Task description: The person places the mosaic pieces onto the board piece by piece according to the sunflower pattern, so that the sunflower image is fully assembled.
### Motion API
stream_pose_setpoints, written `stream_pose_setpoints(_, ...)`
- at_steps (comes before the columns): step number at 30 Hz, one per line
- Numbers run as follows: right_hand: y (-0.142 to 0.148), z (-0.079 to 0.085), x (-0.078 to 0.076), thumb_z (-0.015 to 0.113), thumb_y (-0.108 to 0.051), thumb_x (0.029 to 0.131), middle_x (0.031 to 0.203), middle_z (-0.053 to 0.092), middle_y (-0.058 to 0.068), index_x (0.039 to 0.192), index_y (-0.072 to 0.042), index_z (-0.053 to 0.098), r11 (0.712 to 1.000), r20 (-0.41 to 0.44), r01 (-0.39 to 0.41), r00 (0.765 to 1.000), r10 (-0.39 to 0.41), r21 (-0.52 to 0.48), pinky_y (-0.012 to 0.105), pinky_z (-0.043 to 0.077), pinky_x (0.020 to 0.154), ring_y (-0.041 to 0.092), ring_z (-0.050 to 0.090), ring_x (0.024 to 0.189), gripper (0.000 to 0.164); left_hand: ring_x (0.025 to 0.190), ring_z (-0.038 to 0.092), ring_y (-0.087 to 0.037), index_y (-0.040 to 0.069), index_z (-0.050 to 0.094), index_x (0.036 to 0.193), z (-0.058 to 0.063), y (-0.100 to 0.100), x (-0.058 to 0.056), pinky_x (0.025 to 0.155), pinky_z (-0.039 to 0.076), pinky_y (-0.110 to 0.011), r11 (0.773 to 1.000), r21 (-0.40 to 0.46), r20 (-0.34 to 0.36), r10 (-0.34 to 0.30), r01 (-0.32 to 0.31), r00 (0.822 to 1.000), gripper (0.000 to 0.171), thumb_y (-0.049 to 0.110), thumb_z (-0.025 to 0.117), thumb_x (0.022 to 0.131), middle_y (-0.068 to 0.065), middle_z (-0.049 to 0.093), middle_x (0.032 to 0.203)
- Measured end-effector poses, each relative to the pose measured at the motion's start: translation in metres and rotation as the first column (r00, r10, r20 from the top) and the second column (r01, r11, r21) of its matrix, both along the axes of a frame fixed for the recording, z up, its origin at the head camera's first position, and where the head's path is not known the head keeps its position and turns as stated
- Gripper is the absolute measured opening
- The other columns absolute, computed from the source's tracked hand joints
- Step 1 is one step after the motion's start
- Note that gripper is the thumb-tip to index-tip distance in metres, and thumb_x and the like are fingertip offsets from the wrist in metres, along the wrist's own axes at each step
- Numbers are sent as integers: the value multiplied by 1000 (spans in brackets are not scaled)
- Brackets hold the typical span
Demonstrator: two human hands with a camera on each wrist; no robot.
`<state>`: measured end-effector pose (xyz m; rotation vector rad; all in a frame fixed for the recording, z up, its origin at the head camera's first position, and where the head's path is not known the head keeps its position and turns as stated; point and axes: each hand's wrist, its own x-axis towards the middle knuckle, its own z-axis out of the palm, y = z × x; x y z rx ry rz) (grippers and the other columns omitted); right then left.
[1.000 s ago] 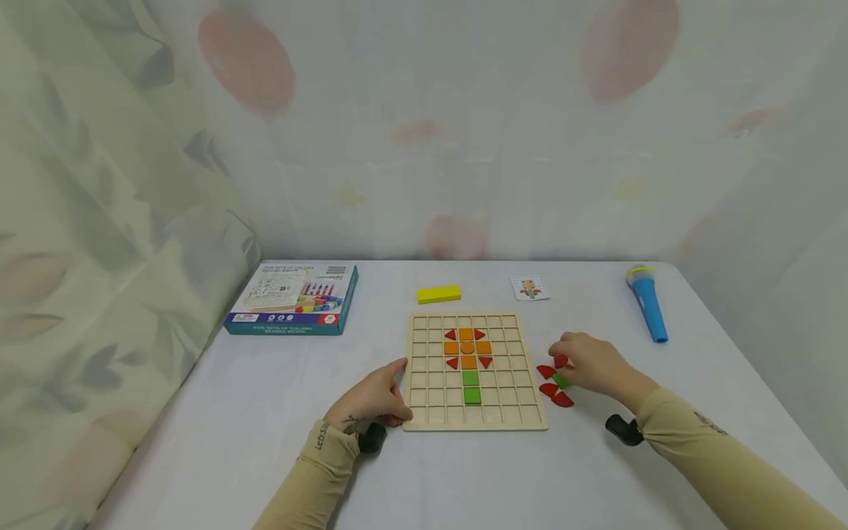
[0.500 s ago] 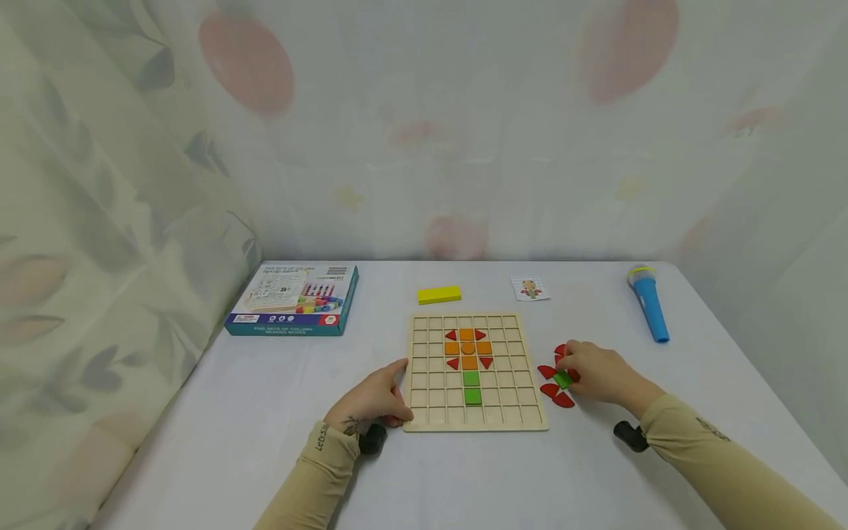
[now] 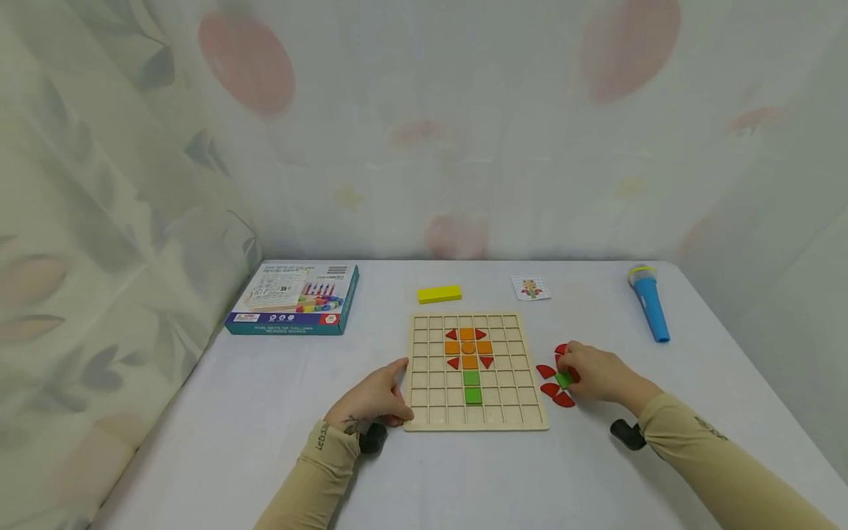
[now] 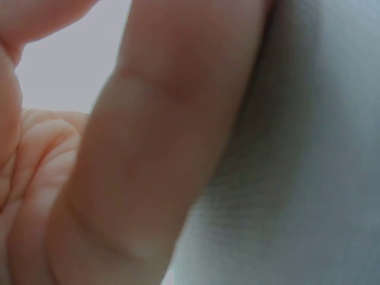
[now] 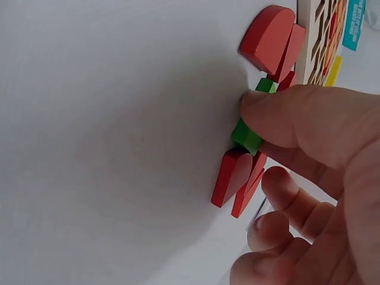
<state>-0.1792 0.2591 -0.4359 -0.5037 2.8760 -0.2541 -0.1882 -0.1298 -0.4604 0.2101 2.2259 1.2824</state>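
A wooden grid board point(image 3: 424, 379) lies flat on the table, bearing orange squares, an orange disc, red triangles and a column of two green squares. My left hand point(image 3: 367, 397) rests at the board's left edge, index finger and thumb spread along it; the left wrist view shows only blurred fingers. Right of the board, my right hand point(image 3: 599, 375) pinches a small green block point(image 5: 248, 136), thumb on its near face and the index finger mostly hidden behind. Several red wedge-shaped pieces point(image 5: 270, 38) lie around that block, some partly covered by the fingers.
Behind the board lie a yellow bar point(image 3: 439, 294) and a small pattern card point(image 3: 530, 288). A blue toy microphone point(image 3: 650, 305) is at the back right, a flat printed box point(image 3: 291, 298) at the back left. Curtains hang behind and at the left.
My right hand has shifted slightly down and right, from over the upper red pieces to the green block, uncovering some red pieces. The left hand and board stay put.
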Motion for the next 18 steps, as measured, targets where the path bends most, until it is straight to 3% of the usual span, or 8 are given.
stream_pose_setpoints(9, -2, 1, 0, 79, -14, 70, 77, 52, -5, 85, -16, 59, 997, 71, 63, 996, -60, -37, 30, 48, 66, 14, 48, 74, 25, 50, 56, -15, 7, 20, 147, 0, 0, -1, 48, 50, -27, 1000, 4, -1, 3, -3, 1000, 103, -1, 78, 62, -9, 57, 67)
stream_pose_setpoints(13, -7, 10, 3, 76, -10, 72, 70, 52, -6, 77, -16, 57, 998, 51, 44, 998, -41, -44, 27, 44, 61, 13, 47, 68, 21, 50, 56, -15, 7, 20, 147, 1, 0, 0, 48, 50, -28, 1000, 11, -2, 3, -3, 1000, 104, -1, 78, 62, -9, 57, 67)
stream_pose_setpoints(18, -24, 26, 5, 69, -6, 76, 66, 51, -5, 74, -13, 55, 984, 36, 38, 999, -32, -176, 25, 38, 54, 12, 45, 64, 16, 50, 56, -16, 6, 20, 147, 3, 0, 1, 48, 50, -28, 1000, 15, -1, 4, -4, 1000, 103, -1, 78, 62, -9, 57, 66)
